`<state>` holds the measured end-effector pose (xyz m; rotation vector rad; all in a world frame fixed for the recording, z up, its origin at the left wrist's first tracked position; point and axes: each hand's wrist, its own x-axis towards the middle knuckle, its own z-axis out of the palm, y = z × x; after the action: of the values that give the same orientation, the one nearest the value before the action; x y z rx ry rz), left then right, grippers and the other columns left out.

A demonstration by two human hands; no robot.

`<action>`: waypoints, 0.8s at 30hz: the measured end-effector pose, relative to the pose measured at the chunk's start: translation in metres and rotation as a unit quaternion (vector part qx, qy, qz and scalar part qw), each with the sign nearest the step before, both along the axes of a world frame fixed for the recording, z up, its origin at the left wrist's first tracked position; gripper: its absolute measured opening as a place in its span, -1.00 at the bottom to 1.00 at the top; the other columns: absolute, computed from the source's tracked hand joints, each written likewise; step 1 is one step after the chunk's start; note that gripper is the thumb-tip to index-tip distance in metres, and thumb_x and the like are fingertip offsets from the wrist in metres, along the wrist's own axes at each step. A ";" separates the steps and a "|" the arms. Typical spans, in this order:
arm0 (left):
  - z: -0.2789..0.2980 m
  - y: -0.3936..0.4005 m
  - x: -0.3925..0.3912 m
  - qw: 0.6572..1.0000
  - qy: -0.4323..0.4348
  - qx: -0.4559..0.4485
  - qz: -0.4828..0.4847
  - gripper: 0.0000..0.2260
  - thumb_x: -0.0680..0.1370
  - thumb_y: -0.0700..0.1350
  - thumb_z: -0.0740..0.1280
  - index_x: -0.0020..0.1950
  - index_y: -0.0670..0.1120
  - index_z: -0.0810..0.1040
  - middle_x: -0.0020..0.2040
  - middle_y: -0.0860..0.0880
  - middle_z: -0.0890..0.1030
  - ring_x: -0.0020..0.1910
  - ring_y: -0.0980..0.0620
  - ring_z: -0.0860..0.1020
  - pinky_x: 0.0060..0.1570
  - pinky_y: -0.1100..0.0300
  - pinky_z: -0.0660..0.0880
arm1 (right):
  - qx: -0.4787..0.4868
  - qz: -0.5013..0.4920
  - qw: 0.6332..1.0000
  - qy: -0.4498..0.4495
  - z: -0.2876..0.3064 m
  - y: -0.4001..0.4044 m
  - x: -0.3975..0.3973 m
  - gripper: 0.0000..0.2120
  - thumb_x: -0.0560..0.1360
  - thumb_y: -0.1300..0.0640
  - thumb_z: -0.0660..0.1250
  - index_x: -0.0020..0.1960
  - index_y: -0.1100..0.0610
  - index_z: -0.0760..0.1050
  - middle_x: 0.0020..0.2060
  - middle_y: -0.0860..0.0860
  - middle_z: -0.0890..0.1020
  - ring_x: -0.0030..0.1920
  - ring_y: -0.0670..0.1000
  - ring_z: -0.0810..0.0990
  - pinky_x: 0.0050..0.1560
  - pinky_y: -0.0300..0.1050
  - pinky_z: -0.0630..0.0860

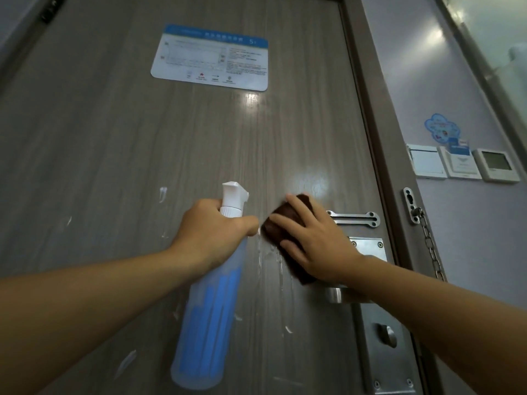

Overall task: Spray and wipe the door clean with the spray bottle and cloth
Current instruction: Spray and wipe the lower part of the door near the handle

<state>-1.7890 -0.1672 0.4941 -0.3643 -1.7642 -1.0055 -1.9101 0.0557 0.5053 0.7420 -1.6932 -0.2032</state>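
1. The door is grey-brown wood grain, filling most of the view; white streaks and drips of foam mark its lower half.
2. The cloth is dark brown, flat against the door just left of the chain plate.
3. The bottle is translucent with a blue label and white trigger head, held up in front of the door left of the cloth, nozzle pointing right.
4. The right hand lies flat on the cloth, fingers straight and spread, pressing it to the door.
5. The left hand grips the bottle's neck, fingers curled round it.
6. Both forearms reach up from the bottom corners.
7. A blue-and-white notice sits higher on the door; the steel lock plate sits below the right hand.
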 end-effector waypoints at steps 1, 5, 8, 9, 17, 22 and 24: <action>-0.001 -0.001 0.000 1.000 0.000 -0.002 -0.003 -0.71 0.15 0.11 0.43 -0.36 -0.06 0.46 -0.53 0.09 0.44 -0.57 0.17 0.37 -0.54 0.22 0.30 | 0.025 -0.021 0.999 0.012 -0.002 0.007 0.001 -0.49 0.66 -0.22 0.08 0.57 -0.13 0.26 0.63 0.09 0.15 0.60 0.29 0.11 0.54 0.29 0.23; -0.001 -0.005 0.001 1.000 0.000 -0.006 0.000 -0.68 0.14 0.11 0.42 -0.33 -0.10 0.49 -0.53 0.10 0.43 -0.59 0.17 0.35 -0.61 0.30 0.26 | -0.049 -0.064 0.997 0.017 0.034 0.014 0.003 -0.51 0.66 -0.18 0.10 0.58 -0.13 0.26 0.63 0.11 0.15 0.61 0.30 0.08 0.60 0.27 0.12; 0.000 -0.005 0.004 1.000 0.000 -0.004 0.006 -0.64 0.14 0.12 0.42 -0.31 -0.15 0.50 -0.52 0.10 0.43 -0.58 0.15 0.35 -0.57 0.26 0.28 | -0.193 -0.046 0.979 -0.046 0.074 -0.003 -0.001 -0.54 0.70 -0.17 0.08 0.58 -0.16 0.18 0.66 0.11 0.01 0.62 0.33 -0.07 0.61 0.29 0.03; 0.000 -0.005 0.004 1.000 -0.002 -0.004 0.005 -0.66 0.14 0.11 0.42 -0.32 -0.12 0.49 -0.51 0.10 0.43 -0.57 0.14 0.35 -0.54 0.24 0.29 | -0.214 -0.043 0.974 -0.053 0.081 -0.010 -0.003 -0.55 0.70 -0.17 0.06 0.57 -0.16 0.17 0.66 0.12 -0.02 0.62 0.35 -0.10 0.61 0.30 0.00; -0.002 0.000 0.002 1.000 -0.003 0.014 0.002 -0.71 0.14 0.10 0.42 -0.37 -0.08 0.46 -0.53 0.10 0.43 -0.54 0.12 0.37 -0.46 0.19 0.31 | -0.070 -0.013 0.997 -0.030 0.030 -0.019 0.001 -0.41 0.62 -0.31 0.00 0.61 -0.21 0.06 0.67 0.07 -0.07 0.60 0.38 -0.04 0.54 0.44 0.14; -0.010 -0.007 -0.004 1.000 0.001 0.008 0.004 -0.70 0.22 0.05 0.48 -0.36 -0.13 0.47 -0.55 0.10 0.41 -0.58 0.17 0.34 -0.58 0.27 0.28 | 0.165 -0.069 0.984 0.005 0.001 0.024 0.010 -0.36 0.64 -0.32 0.10 0.65 -0.19 0.05 0.67 0.06 -0.05 0.64 0.28 -0.04 0.53 0.14 0.02; -0.014 -0.011 -0.005 1.000 -0.001 0.005 0.011 -0.72 0.28 0.01 0.51 -0.33 -0.14 0.49 -0.54 0.10 0.41 -0.59 0.17 0.34 -0.61 0.31 0.24 | 0.202 -0.110 0.973 0.029 0.015 0.034 0.014 -0.39 0.66 -0.30 0.06 0.65 -0.21 0.01 0.68 0.05 -0.07 0.65 0.22 -0.09 0.53 0.09 -0.08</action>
<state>-1.7935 -0.1781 0.4803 -0.3380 -1.7602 -0.9993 -1.8958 0.0895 0.5204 0.8344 -1.6965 -0.7359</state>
